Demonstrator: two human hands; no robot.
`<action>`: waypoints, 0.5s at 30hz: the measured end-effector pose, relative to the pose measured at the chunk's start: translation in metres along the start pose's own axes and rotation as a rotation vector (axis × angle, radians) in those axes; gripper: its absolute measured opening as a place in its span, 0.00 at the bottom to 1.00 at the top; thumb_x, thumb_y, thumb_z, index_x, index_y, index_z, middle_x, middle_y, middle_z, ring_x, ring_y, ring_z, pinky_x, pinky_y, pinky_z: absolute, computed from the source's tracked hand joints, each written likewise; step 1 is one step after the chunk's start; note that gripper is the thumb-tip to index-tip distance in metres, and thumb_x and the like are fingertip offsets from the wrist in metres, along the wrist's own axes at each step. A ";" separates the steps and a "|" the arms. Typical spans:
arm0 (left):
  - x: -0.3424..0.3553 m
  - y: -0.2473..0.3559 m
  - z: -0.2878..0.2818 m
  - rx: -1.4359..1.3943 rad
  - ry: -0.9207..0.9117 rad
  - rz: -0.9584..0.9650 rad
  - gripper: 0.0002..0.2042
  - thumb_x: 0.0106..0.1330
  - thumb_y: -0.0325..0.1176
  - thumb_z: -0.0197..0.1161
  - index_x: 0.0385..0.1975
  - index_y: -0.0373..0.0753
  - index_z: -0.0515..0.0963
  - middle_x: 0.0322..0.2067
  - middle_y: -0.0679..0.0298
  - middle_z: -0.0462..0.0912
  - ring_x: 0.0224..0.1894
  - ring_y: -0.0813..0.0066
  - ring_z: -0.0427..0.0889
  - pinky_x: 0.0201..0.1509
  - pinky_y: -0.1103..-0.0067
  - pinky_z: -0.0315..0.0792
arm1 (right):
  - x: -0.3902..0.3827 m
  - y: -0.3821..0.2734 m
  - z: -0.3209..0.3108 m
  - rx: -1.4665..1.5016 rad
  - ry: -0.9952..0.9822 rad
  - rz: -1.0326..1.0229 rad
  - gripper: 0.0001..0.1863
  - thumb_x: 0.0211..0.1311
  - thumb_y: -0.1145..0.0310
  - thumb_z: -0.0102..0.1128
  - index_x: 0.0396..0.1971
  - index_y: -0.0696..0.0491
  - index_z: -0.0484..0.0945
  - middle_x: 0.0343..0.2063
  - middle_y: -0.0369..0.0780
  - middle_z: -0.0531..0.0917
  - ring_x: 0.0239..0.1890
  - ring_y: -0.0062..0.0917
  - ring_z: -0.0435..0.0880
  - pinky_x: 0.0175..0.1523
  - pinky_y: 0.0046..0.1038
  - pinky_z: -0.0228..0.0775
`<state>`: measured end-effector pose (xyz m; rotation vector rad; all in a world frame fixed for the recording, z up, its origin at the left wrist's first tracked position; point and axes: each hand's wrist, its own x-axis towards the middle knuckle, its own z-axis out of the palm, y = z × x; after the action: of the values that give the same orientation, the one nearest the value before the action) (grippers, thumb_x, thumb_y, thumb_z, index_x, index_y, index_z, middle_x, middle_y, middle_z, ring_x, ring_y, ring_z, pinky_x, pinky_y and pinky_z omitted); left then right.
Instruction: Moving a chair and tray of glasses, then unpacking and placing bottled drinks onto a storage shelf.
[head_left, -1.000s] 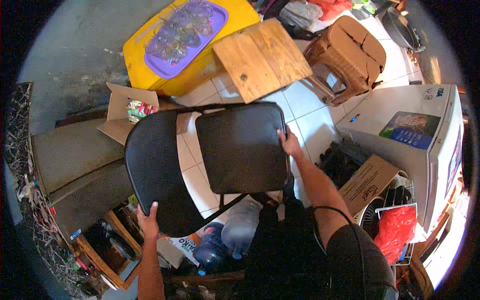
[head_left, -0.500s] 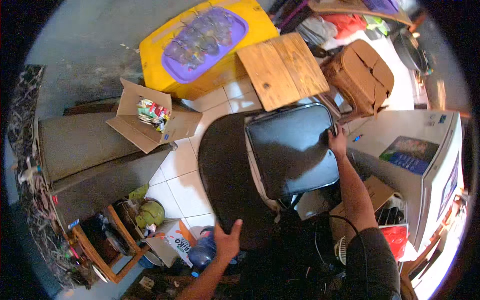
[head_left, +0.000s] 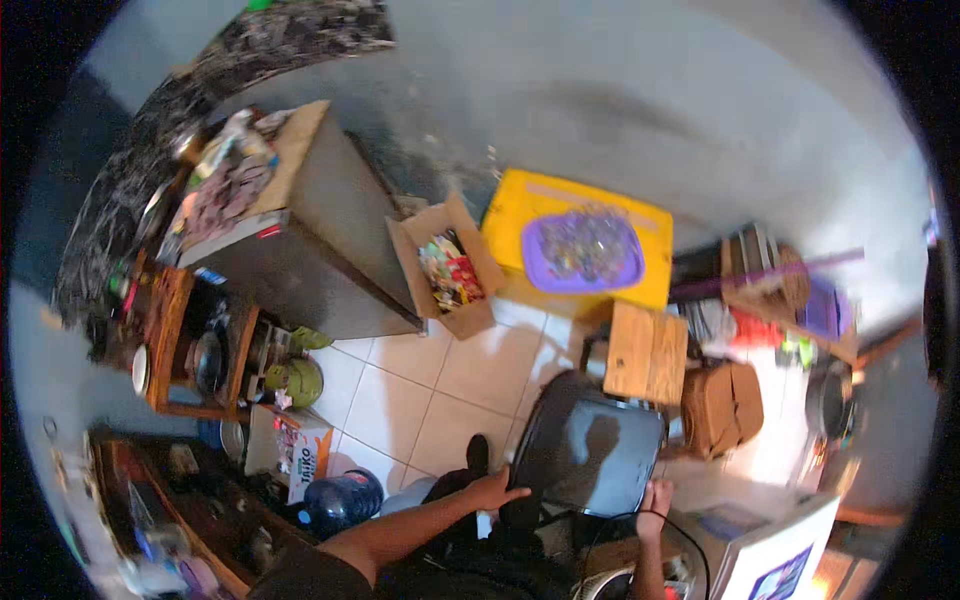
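Note:
A black folding chair (head_left: 590, 450) is low at the centre right, with a glossy seat. My left hand (head_left: 493, 491) grips its lower left edge. My right hand (head_left: 655, 505) is closed on its lower right edge, near a dark cord. Just beyond the chair stands a wooden square stool (head_left: 643, 352), and beside that a cracked brown plastic stool (head_left: 720, 405). My dark shoe (head_left: 477, 452) shows on the tiles left of the chair.
Yellow box (head_left: 645, 245) with a purple tray (head_left: 535, 260) of glasses, cardboard box (head_left: 410, 240) of packets, dark cabinet (head_left: 330, 260), wooden shelves (head_left: 172, 330), green gas cylinder (head_left: 295, 383), blue water jug (head_left: 338, 500), white fridge (head_left: 770, 560) near my right arm.
The view has swung to show more wall and the cabinet's top. The chair has moved rightward relative to the floor, close against the wooden stool, with both my hands still on it.

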<state>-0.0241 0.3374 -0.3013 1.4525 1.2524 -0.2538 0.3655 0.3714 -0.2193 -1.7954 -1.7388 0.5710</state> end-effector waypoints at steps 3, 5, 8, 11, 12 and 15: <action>-0.007 0.020 -0.053 -0.002 -0.069 0.011 0.52 0.62 0.74 0.44 0.68 0.27 0.51 0.65 0.39 0.61 0.66 0.45 0.65 0.67 0.60 0.64 | 0.006 -0.038 -0.006 0.167 0.070 0.074 0.11 0.70 0.70 0.53 0.29 0.63 0.72 0.32 0.47 0.73 0.39 0.38 0.72 0.48 0.35 0.64; -0.015 0.011 -0.077 0.065 0.123 0.108 0.47 0.61 0.74 0.45 0.64 0.35 0.63 0.60 0.43 0.69 0.62 0.46 0.69 0.63 0.60 0.67 | 0.027 -0.082 -0.006 0.305 0.079 0.195 0.14 0.69 0.71 0.53 0.24 0.63 0.70 0.29 0.44 0.71 0.35 0.33 0.71 0.42 0.32 0.62; 0.025 -0.109 -0.087 -0.005 0.333 0.405 0.46 0.61 0.74 0.47 0.64 0.35 0.64 0.59 0.44 0.69 0.62 0.47 0.70 0.62 0.59 0.67 | 0.078 -0.144 0.034 0.346 0.063 -0.024 0.15 0.70 0.70 0.53 0.25 0.64 0.71 0.30 0.39 0.71 0.36 0.26 0.70 0.42 0.28 0.61; 0.009 -0.152 -0.164 0.088 0.294 0.287 0.41 0.63 0.69 0.50 0.57 0.33 0.69 0.57 0.46 0.72 0.60 0.47 0.72 0.62 0.59 0.67 | 0.117 -0.189 0.065 0.340 0.071 -0.083 0.13 0.71 0.70 0.52 0.29 0.64 0.72 0.36 0.41 0.75 0.40 0.28 0.73 0.48 0.29 0.64; -0.002 -0.178 -0.172 0.176 0.355 0.228 0.39 0.64 0.68 0.50 0.55 0.33 0.71 0.55 0.47 0.73 0.59 0.48 0.72 0.62 0.59 0.67 | 0.136 -0.199 0.096 0.371 0.050 -0.010 0.11 0.71 0.71 0.52 0.30 0.63 0.74 0.38 0.42 0.77 0.43 0.29 0.74 0.50 0.30 0.65; -0.078 -0.111 -0.296 0.104 0.201 0.092 0.36 0.65 0.66 0.50 0.53 0.34 0.73 0.56 0.48 0.74 0.60 0.50 0.72 0.64 0.62 0.66 | 0.166 -0.279 0.103 0.366 -0.020 -0.007 0.07 0.67 0.72 0.57 0.32 0.61 0.78 0.43 0.45 0.82 0.50 0.33 0.78 0.57 0.33 0.67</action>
<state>-0.2825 0.5133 -0.2102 1.6530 1.3453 -0.1144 0.0989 0.5449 -0.0977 -1.5304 -1.5342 0.8460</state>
